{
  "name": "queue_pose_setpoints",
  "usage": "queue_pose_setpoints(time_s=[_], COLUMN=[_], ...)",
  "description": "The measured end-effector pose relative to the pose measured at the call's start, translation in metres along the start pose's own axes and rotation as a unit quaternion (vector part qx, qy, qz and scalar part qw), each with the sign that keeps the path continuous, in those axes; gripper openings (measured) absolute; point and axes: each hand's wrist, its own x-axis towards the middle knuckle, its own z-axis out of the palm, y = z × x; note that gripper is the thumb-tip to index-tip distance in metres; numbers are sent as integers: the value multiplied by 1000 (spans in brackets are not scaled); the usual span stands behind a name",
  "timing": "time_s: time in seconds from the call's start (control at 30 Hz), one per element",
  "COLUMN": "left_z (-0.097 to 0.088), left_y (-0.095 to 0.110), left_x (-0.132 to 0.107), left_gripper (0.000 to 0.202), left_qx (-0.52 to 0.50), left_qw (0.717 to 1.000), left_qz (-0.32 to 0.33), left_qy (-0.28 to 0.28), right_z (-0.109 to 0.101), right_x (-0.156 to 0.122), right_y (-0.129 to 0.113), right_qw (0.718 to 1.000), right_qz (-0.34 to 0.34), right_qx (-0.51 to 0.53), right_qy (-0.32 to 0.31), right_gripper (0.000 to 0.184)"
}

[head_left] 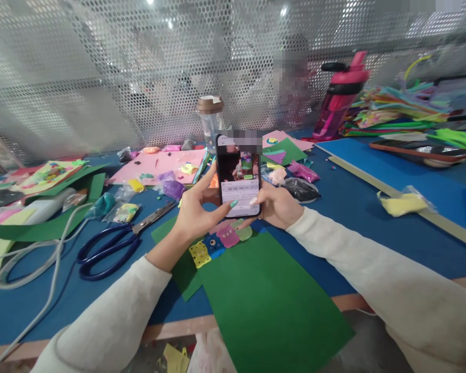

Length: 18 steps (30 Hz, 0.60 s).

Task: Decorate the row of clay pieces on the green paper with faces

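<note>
A smartphone is held upright between both hands, its screen lit with a picture above an on-screen keyboard. My left hand wraps its left side, the thumb with a green-painted nail lying over the lower screen. My right hand grips the lower right edge, thumb at the keys. Below the phone lies a large green sheet that hangs over the table's front edge. Small decorated pieces rest at its top: a yellow dotted one, a blue one with an eye and a pink one.
Blue-handled scissors and a white cable lie to the left. Behind stand a lidded cup and a pink bottle before a perforated metal screen. A bagged yellow lump sits on a strip at right.
</note>
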Motion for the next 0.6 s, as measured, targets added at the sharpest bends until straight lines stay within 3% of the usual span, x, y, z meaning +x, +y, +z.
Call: queue_pose_setpoints(time_s=[0.2, 0.6], left_z=[-2, 3], left_y=[-1, 0], left_x=[1, 2], left_gripper=[79, 58], left_qx=[-26, -36], left_qw=[999, 997], left_qz=[14, -25], left_qy=[-18, 65], right_z=[-5, 2], right_x=[1, -1], right_y=[2, -1], right_qw=[999, 1000], right_qz=[-1, 22], right_qx=[8, -3], right_qy=[-36, -7], right_gripper=[63, 63])
